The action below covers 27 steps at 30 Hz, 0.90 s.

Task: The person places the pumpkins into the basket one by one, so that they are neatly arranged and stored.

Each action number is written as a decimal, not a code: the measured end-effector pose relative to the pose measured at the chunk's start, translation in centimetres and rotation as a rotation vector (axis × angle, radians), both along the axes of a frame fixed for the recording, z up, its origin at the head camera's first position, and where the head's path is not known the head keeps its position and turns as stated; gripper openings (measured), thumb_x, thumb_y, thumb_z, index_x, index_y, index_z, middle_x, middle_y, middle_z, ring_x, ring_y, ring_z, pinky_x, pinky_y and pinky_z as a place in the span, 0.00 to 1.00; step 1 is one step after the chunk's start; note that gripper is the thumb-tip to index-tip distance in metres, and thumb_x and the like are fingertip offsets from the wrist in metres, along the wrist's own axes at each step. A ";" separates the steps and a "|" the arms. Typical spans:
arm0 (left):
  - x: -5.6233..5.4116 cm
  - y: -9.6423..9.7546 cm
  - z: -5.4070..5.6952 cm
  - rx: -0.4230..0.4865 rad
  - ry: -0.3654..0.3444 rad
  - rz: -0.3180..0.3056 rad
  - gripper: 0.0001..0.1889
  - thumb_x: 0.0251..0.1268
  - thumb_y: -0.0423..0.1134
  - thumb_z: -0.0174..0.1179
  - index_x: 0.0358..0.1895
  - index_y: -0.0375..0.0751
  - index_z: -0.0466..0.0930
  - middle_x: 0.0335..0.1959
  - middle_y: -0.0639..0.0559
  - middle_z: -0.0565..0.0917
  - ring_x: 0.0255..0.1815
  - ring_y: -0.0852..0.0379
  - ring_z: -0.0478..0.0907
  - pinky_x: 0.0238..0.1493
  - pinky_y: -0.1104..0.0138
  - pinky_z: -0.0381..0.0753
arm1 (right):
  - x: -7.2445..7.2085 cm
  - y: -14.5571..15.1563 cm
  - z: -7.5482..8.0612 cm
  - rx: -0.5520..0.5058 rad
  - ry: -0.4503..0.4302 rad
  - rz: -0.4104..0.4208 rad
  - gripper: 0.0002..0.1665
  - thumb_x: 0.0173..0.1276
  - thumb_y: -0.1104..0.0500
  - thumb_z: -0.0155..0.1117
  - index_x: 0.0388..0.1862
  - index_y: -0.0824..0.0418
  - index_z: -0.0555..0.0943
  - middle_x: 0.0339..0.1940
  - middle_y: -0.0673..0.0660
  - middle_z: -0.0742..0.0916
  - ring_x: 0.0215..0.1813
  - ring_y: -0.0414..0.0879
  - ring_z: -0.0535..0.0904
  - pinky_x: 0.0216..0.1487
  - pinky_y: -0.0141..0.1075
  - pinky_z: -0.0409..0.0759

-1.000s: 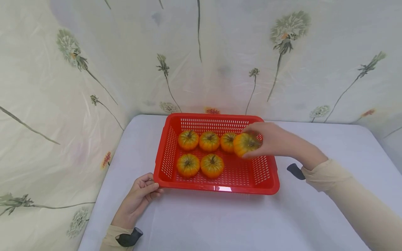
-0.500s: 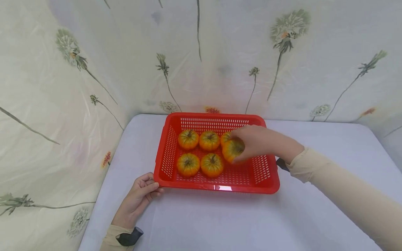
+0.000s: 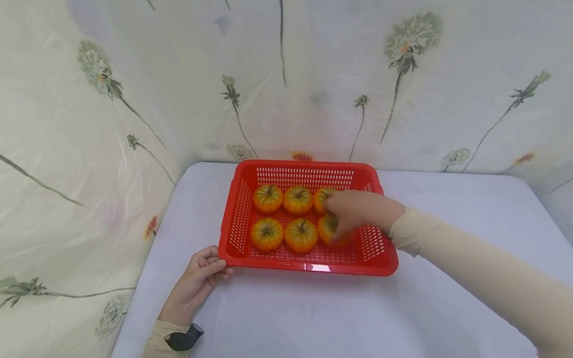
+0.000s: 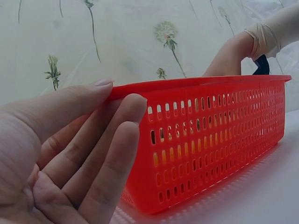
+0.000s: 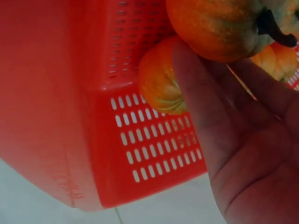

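A red plastic basket (image 3: 268, 264) holds several small orange pumpkins, such as one pumpkin (image 3: 266, 234) at front left. My left hand (image 3: 199, 278) grips the basket's near left corner, thumb on the rim and fingers below it. Inside the basket, at right, my right hand (image 3: 358, 211) has its fingers and thumb about the front right pumpkin (image 3: 327, 226). In the right wrist view its fingers lie between a near pumpkin (image 5: 219, 28) and another pumpkin (image 5: 159, 79); the thumb is not seen there. The hand partly covers the back right pumpkin (image 3: 321, 200) in the head view.
The basket stands on a table with a white cloth (image 3: 286, 313), close to its far edge. A flower-patterned curtain (image 3: 313, 64) hangs behind the table and along the left side. Perforated walls (image 4: 219, 135) enclose the pumpkins.
My right hand has moved left, toward me and down, bringing the pumpkin to the front right place beside the front middle one. My left hand keeps its grip on the basket corner.
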State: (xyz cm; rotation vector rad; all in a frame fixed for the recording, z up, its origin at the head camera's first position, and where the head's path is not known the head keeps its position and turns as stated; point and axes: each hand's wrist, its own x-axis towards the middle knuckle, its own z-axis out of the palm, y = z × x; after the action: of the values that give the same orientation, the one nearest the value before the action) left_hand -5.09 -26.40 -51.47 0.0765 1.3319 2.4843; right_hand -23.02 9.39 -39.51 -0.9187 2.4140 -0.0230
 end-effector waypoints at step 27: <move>0.1 0.0 0.1 -0.042 -0.037 0.020 0.12 0.76 0.24 0.50 0.42 0.45 0.79 0.35 0.55 0.92 0.37 0.62 0.90 0.42 0.73 0.89 | 0.8 -1.5 -0.5 0.099 0.051 -0.005 0.37 0.45 0.35 0.85 0.50 0.49 0.81 0.38 0.45 0.89 0.40 0.41 0.85 0.51 0.44 0.91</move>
State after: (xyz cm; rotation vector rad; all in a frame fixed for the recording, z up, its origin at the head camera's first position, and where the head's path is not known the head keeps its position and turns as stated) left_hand -5.02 -26.37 -51.38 0.0083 1.3756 2.4606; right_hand -22.24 7.93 -40.03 -0.8786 2.4405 0.1189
